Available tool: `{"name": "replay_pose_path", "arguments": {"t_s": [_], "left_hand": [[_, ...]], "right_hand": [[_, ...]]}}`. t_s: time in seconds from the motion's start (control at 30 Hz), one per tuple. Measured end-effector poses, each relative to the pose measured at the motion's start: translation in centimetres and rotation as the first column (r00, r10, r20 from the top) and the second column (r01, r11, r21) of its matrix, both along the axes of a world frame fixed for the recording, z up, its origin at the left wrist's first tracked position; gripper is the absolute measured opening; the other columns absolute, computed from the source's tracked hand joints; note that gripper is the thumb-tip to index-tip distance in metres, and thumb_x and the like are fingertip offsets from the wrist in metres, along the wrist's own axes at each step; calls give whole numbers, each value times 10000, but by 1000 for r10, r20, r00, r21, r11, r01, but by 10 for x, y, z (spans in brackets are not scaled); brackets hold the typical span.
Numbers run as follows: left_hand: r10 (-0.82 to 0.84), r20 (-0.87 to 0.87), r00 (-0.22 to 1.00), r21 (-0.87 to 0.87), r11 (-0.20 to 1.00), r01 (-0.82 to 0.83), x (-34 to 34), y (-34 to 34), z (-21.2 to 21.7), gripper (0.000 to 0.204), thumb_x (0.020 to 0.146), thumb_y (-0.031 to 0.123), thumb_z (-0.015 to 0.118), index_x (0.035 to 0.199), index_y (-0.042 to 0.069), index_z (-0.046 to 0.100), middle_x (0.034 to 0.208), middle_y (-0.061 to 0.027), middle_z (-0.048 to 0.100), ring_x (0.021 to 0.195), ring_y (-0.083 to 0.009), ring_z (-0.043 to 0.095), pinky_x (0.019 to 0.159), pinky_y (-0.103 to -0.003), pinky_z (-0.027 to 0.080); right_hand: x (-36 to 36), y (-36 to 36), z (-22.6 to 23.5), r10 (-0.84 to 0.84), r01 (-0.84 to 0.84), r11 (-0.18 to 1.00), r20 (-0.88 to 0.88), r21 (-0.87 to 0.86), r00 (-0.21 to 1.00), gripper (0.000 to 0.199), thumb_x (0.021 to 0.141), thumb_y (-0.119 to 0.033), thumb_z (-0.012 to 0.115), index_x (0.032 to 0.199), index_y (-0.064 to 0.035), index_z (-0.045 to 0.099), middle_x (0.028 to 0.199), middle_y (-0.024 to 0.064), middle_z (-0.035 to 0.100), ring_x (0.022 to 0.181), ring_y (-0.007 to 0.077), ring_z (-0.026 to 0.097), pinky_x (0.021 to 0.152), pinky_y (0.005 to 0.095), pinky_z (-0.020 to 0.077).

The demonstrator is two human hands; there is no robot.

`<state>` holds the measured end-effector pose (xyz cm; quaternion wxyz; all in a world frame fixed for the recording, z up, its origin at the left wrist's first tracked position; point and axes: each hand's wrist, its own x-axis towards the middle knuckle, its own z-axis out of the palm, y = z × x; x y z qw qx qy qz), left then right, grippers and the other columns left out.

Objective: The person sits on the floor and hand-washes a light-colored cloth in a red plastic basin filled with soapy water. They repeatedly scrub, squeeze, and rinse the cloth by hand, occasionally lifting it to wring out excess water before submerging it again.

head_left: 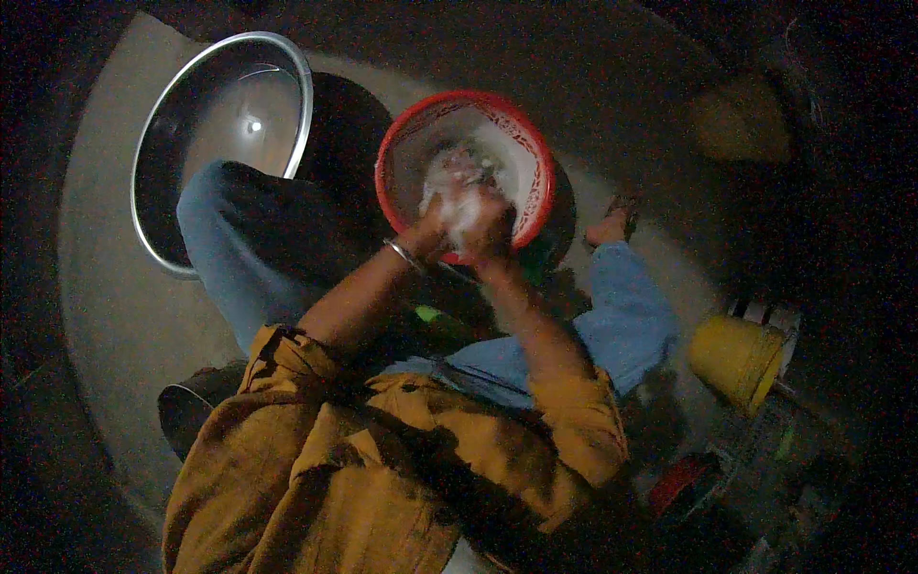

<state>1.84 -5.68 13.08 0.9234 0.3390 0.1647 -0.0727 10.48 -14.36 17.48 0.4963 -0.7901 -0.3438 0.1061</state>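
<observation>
Red basin (535, 153), frame centre-top: your left hand (438, 225) and right hand (488, 228) both clench soapy white cloth (457, 182); steel bowl (158, 143) upper left.

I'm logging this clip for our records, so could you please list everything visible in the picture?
Basin: one, red rim with pale patterned inside, straight ahead of the person, both hands over it.
Soapy white wad: one, whitish, in the hands above the basin; what it is cannot be told.
Metal bowl: one large, silvery, upper left on the floor.
Bucket: one, yellow, lying on its side at right.
Dark pot: one, lower left, partly hidden.
Floor: grey concrete.
Bangle: one, silvery, on the left wrist.
Left hand: closed on the wad.
Right hand: closed on the wad.
</observation>
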Motion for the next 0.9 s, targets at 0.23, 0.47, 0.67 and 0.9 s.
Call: {"name": "replay_pose_path", "arguments": {"t_s": [0.23,0.47,0.67,0.9], "left_hand": [[41,30,999,-192,981,-34,0,0,-57,516,933,501,343,1260,114,441,1125,-64,533,919,-175,535,759,-292,465],[-10,-96,995,292,956,38,15,19,16,408,922,510,409,976,128,544,820,0,563,693,-139,546,590,-276,455],[166,-185,969,190,973,-130,27,24,102,412,908,539,438,875,141,540,697,14,539,564,-122,502,492,-255,400],[198,-187,962,424,900,-102,29,30,100,373,926,499,420,1006,145,506,730,-6,545,549,-117,487,453,-259,393]], "right_hand": [[4,-5,-34,-63,100,968,-163,229,985,300,864,-279,561,903,10,630,782,106,655,691,224,631,583,333,497],[13,15,-8,-300,286,954,-224,-94,927,382,870,-296,538,1134,-20,544,837,103,568,683,208,511,573,329,404],[29,-32,-42,175,84,956,-778,281,604,384,873,-264,606,1156,-18,522,950,70,570,709,152,568,542,260,456],[26,-24,6,-27,186,968,-664,171,748,316,814,-222,682,1032,-56,525,929,63,615,794,131,604,695,273,508]]}}
